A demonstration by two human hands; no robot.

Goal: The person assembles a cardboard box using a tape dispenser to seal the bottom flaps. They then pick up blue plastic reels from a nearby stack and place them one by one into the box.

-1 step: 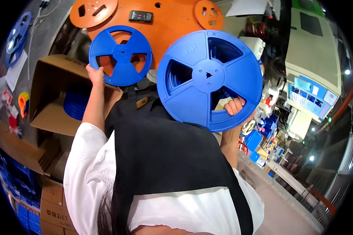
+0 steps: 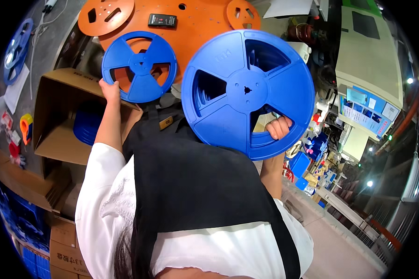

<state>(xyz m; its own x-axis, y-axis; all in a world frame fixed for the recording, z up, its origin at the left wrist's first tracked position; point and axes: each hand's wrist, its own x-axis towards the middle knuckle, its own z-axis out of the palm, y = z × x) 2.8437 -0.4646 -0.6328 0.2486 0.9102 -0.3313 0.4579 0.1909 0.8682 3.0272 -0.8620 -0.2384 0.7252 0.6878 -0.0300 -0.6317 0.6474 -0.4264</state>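
My left hand (image 2: 110,89) grips the lower left rim of a single blue plastic reel (image 2: 146,88), its fingers partly hidden behind it. Three windows are cut through this reel, and orange shows through them. On the other side, a larger stack of blue reels (image 2: 219,124) is held up in front of my apron. The fingers of my right hand (image 2: 279,128) curl through its lower right window over the edge, while the thumb is out of sight. Several layers show inside the stack's windows.
Beyond the reels is an orange round-edged surface (image 2: 198,16) with orange discs (image 2: 106,16) and a small black device (image 2: 162,20). An open cardboard box (image 2: 51,109) holding blue reels (image 2: 84,125) stands at left, near a yellow-orange tape dispenser (image 2: 26,128). A pale machine (image 2: 370,60) stands at right.
The stack of reels in my right hand looks slightly larger and closer. The single reel and the background have shifted a little to the left. Both grips are the same.
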